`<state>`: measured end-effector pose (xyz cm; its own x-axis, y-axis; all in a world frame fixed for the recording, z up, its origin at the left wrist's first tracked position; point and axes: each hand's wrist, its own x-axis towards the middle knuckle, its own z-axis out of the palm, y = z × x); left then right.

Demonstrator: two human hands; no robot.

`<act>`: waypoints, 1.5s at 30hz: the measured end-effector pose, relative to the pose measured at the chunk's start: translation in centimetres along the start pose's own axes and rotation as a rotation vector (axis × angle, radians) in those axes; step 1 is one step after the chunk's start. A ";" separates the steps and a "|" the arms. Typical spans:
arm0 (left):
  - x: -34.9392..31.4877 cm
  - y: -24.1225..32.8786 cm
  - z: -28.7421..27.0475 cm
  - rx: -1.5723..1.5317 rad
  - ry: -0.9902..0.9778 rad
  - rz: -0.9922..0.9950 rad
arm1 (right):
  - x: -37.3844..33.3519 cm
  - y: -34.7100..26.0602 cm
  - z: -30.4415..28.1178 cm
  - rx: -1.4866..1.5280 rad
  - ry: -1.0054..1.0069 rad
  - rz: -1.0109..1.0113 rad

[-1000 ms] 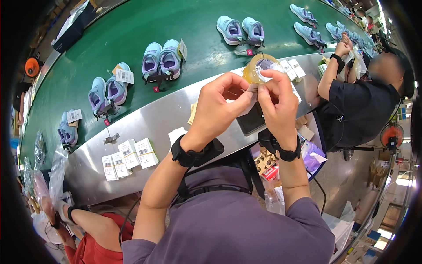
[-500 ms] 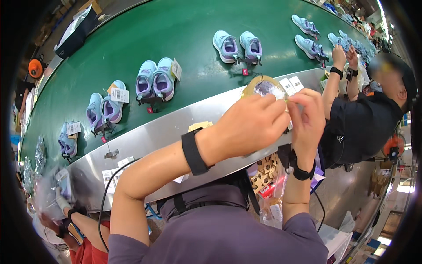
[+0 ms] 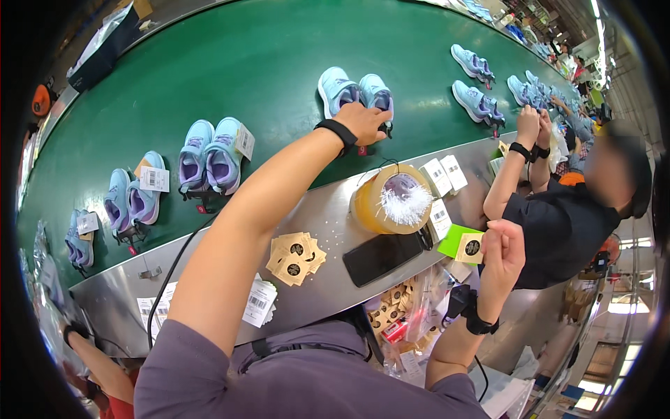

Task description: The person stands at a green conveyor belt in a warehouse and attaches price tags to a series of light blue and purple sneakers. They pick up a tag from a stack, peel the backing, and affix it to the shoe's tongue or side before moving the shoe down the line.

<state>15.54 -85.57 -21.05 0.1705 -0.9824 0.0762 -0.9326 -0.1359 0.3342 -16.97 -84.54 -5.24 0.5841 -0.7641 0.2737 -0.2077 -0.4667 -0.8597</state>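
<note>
My left hand reaches over the heels of a pair of light-blue shoes with purple linings, on the green surface. Its fingers curl down onto the right shoe of the pair, though part of the grip is hidden. Near the metal edge, my right hand is closed in a pinch. From it hang a small tan hang tag with a dark round print and a bright green tag behind it. Left of these stands a yellowish tape roll with white plastic strands bunched in its core.
A black phone, tan tags and white barcode labels lie on the metal ledge. More shoe pairs line the green surface. A co-worker stands at the right; a cable passes by my left arm.
My left hand has parted from my right and gone out to the shoe pair. The right hand has lowered, with tan and green tags now showing. The view has shifted.
</note>
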 end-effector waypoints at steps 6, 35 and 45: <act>-3.4 -2.5 0.7 -0.126 0.159 -0.053 | 0.9 -4.6 5.1 0.197 -0.216 0.015; -10.0 -13.3 -6.0 -0.487 -0.384 -0.329 | 10.9 7.5 31.8 -0.469 -0.517 -0.050; -13.4 -12.5 -4.8 -0.505 0.146 -0.263 | 11.1 7.0 32.2 -0.446 -0.516 -0.148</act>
<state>26.42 -70.05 -21.73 0.4510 -0.8913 0.0472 -0.5923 -0.2593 0.7628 13.32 -81.93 -22.15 0.9061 -0.4211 0.0395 -0.3352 -0.7720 -0.5401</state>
